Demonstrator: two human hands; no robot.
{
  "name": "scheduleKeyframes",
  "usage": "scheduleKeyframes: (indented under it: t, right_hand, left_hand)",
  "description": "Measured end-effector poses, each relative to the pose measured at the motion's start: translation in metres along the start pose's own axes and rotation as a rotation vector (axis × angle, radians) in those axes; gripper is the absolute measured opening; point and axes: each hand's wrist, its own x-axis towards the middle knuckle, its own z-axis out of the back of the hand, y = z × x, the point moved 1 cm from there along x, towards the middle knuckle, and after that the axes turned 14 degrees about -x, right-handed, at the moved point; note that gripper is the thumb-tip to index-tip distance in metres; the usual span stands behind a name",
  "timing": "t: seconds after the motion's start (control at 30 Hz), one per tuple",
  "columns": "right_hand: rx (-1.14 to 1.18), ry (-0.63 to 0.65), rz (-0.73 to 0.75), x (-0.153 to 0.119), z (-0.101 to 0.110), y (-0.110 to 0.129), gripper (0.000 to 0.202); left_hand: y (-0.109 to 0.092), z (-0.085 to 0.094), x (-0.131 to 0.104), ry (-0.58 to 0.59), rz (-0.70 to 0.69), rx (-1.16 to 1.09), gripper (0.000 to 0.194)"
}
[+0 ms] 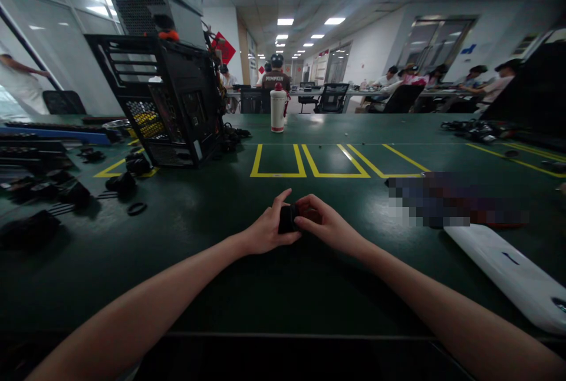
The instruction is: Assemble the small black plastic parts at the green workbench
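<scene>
Between my hands, just above the green table (212,304), is a small black object (287,219) with a blocky shape; its kind I cannot make out. My left hand (264,229) grips it from the left, thumb below and a finger stretched out above it. From the right, the fingertips and thumb of my right hand (325,225) pinch its edge. Part of the object is hidden by the fingers. A thin black ring (137,209) lies on the table to the left, away from both hands.
Black bundled cables (73,191) lie at left, near an open black computer case (177,104). A white cup (277,111) stands behind yellow tape outlines (278,175). At right lie a white case-like object (504,269) and more cables (473,129). People sit in the background.
</scene>
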Motion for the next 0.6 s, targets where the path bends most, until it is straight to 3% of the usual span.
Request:
scheduleKeyframes:
  t: [0.17, 0.43, 0.6]
  right_hand:
    - [0.037, -0.01, 0.069, -0.0022, 0.0025, 0.002, 0.03]
    - [0.057, -0.014, -0.051, 0.0013, 0.0023, -0.0016, 0.028]
    - [0.113, 0.031, 0.034, 0.0006, 0.0053, 0.0011, 0.027]
  left_hand:
    - [0.001, -0.0012, -0.0004, -0.012, -0.023, -0.001, 0.087]
    - [-0.0021, -0.0051, -0.0011, -0.055, -0.025, -0.002, 0.087]
    - [-0.0018, -0.0063, -0.0011, -0.053, -0.047, -0.023, 0.087]
